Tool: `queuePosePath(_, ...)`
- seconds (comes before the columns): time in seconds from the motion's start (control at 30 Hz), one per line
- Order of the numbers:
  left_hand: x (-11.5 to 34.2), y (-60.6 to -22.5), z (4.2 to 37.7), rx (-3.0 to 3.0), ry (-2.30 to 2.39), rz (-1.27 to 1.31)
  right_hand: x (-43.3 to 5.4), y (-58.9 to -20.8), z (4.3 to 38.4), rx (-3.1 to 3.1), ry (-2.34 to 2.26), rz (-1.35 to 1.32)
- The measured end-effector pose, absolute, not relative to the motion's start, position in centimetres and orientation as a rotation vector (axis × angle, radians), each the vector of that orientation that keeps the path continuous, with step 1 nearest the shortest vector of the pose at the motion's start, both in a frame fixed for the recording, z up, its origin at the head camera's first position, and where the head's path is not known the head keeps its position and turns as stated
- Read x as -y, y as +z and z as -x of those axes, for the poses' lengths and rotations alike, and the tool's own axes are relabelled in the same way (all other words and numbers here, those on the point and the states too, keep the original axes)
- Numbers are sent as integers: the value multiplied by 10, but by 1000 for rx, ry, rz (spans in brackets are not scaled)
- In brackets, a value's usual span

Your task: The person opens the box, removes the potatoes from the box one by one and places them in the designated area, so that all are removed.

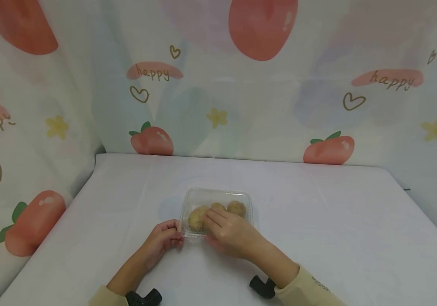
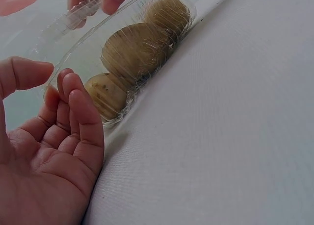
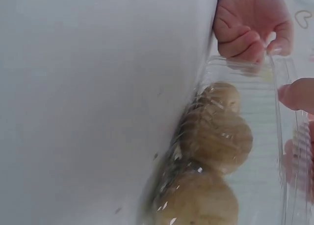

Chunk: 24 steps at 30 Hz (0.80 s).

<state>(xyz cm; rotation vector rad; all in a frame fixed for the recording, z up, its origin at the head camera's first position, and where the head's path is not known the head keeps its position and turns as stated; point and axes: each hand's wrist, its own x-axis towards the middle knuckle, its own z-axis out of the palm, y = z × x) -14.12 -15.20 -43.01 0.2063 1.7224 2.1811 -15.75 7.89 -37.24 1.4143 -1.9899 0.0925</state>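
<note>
A clear plastic container [image 1: 220,195] sits on the white table with three potatoes [image 1: 197,219] in it. At the container's near left corner, my left hand [image 1: 162,240] pinches the rim between thumb and forefinger, the other fingers curled. My right hand [image 1: 231,233] reaches over the container's near edge, its fingers on top and partly covering the potatoes from the head view. Its thumb [image 3: 297,95] lies against the rim in the right wrist view, with the fingers seen through clear plastic. Through the ribbed side wall, the potatoes [image 2: 135,51] show in a row in the left wrist view.
A white cloth covers the table [image 1: 336,238]. Behind it and to the left hang printed curtains [image 1: 256,106] with fruit, hearts and flowers. Black curved pieces [image 1: 144,297] stick out beside both sleeves [image 1: 306,287].
</note>
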Motion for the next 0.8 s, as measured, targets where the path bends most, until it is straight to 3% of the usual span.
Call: queuePosePath(0.8,152,-430,141,-1704,2188,-179,-124,-378,150,1876,143,-1382)
